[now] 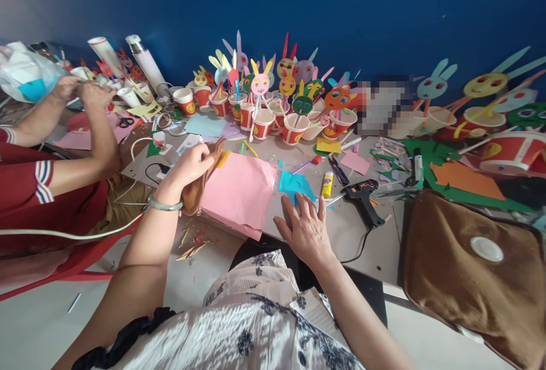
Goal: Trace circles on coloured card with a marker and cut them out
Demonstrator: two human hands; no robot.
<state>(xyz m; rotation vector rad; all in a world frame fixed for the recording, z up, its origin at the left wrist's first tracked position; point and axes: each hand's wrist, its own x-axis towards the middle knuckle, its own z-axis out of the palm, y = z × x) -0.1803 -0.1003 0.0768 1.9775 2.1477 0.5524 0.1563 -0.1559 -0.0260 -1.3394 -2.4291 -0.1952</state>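
Note:
My left hand (pixel 194 165), with a bangle at its wrist, is closed on a brown leathery thing (pixel 194 196) at the table's front edge; its exact kind I cannot make out. Beside it lies a large pink sheet of paper (pixel 241 191). My right hand (pixel 307 231) rests palm down on the table with fingers spread, holding nothing. Its fingertips are at a cut piece of blue paper (pixel 294 185). Just past them are a yellow glue stick (pixel 327 184) and a black hot glue gun (pixel 363 202).
Red-and-white paper cups (pixel 296 129) with paper rabbit faces line the back. A brown cushion (pixel 464 267) lies at right. Dark-handled scissors (pixel 338 171) and paper scraps (pixel 384 157) lie on the table. At left, a co-worker's hands (pixel 91 96) are above pink paper. A power strip (pixel 170 157) sits nearby.

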